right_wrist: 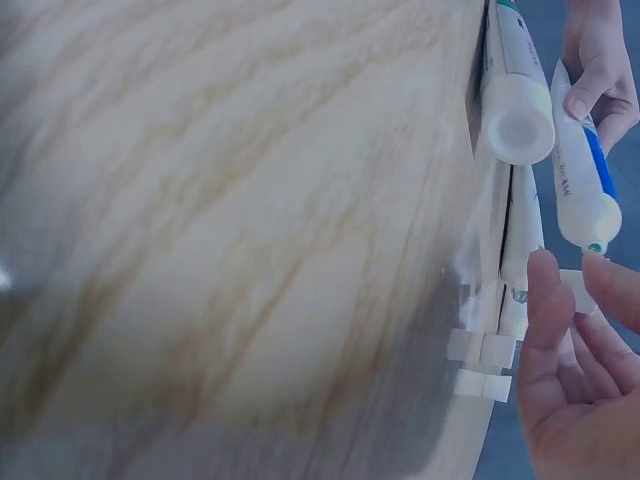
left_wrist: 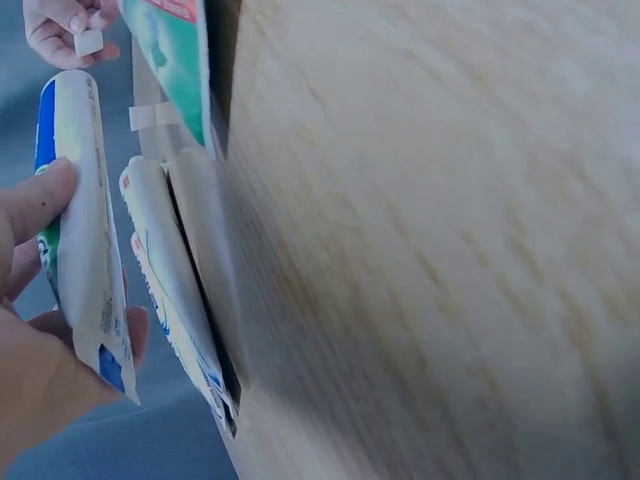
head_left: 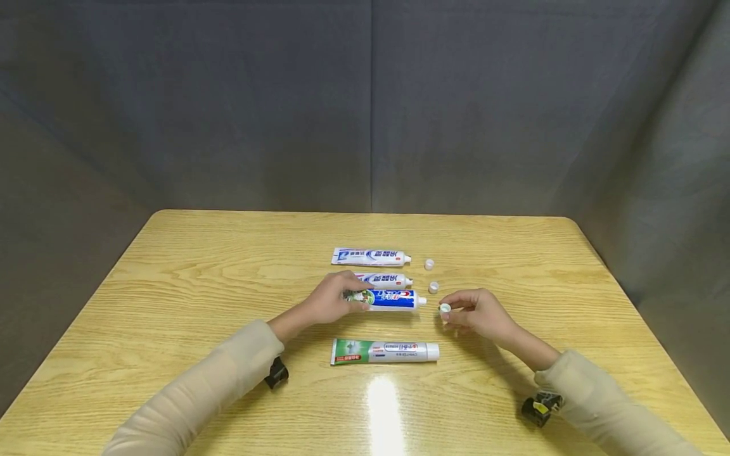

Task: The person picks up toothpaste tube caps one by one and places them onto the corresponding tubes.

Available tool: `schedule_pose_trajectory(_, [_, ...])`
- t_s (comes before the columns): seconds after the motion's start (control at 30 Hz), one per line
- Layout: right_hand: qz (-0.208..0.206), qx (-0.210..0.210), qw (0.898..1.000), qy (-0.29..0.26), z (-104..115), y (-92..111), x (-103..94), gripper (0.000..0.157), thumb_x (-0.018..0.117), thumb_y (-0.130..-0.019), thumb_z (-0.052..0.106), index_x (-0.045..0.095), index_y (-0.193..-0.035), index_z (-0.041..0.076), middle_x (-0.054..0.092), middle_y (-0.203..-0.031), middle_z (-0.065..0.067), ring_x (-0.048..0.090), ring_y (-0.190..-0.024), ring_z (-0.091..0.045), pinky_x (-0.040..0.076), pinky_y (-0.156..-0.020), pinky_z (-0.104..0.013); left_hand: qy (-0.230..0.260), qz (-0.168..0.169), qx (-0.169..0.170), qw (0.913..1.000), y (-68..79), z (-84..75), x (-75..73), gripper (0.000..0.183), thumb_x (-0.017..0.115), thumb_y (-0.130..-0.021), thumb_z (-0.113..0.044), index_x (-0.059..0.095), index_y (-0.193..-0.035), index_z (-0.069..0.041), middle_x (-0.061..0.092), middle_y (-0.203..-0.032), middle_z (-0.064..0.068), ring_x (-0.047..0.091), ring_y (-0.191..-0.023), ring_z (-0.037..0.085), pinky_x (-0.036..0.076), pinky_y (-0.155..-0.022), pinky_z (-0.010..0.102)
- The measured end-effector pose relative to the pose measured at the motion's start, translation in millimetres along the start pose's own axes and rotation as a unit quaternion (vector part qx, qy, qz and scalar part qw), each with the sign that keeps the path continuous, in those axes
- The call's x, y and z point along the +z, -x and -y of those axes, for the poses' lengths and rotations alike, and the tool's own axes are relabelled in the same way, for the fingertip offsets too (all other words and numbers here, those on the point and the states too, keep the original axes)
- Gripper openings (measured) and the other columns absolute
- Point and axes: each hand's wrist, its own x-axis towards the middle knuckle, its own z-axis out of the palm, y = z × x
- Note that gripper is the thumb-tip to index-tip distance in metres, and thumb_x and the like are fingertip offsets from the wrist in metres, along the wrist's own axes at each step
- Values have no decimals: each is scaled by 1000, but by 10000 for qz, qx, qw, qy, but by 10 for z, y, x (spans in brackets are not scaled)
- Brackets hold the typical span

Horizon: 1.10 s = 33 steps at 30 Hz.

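Observation:
In the head view my left hand (head_left: 333,297) grips a blue and white toothpaste tube (head_left: 393,300) by its crimped end, its bare nozzle pointing right. The left wrist view shows this tube (left_wrist: 88,200) held up off the table, thumb on its near face. My right hand (head_left: 479,315) pinches a small white cap (head_left: 445,308) between thumb and fingertips, a short gap from the nozzle. Seen from the right wrist, the cap (right_wrist: 578,292) sits just below the tube's tip. Partly behind my left hand lies a white toothpaste tube (head_left: 384,280), uncapped.
Another uncapped white tube (head_left: 371,256) lies farther back. Two loose white caps, one far (head_left: 429,263) and one nearer (head_left: 434,287), sit right of the nozzles. A green and silver toothpaste tube (head_left: 384,351), capped, lies in front on the wooden table (head_left: 171,285).

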Motion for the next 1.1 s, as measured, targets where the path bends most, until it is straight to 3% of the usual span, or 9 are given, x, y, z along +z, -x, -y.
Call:
schedule_pose_trajectory(0.4, [-289,-128,9994,-103,18,-5,0,32,65,-81,2,58,-110,-12,63,-90,-17,65,-70,-24,52,-56,-32,122,-78,37,9999,10,-58,-23,39,71,-78,-13,62,-114,0,60,-96,7,52,-83,15,44,-65,24])
schedule_pose_trajectory(0.6, [-409,-179,9989,-109,44,-22,24,24,67,-79,1,55,-97,-10,61,-82,-12,64,-69,-26,51,-57,-29,140,-211,183,9995,20,-97,-42,40,71,-78,-13,61,-114,2,60,-95,7,51,-81,15,43,-65,24])
schedule_pose_trajectory(0.83, [-398,-357,9983,-249,33,-42,40,23,66,-78,-2,56,-98,-11,63,-82,-23,64,-68,-27,52,-58,-32,139,-246,206,9994,29,-105,-41,39,71,-78,-13,62,-114,1,60,-95,7,52,-82,15,44,-65,25])
schedule_pose_trajectory(1.1, [-446,-571,9967,-367,25,-56,65,24,65,-79,-3,60,-101,-12,63,-84,-27,64,-68,-26,53,-60,-36,201,-241,112,9994,21,-82,-9,38,71,-78,-12,62,-113,0,60,-95,6,53,-84,15,44,-67,24])
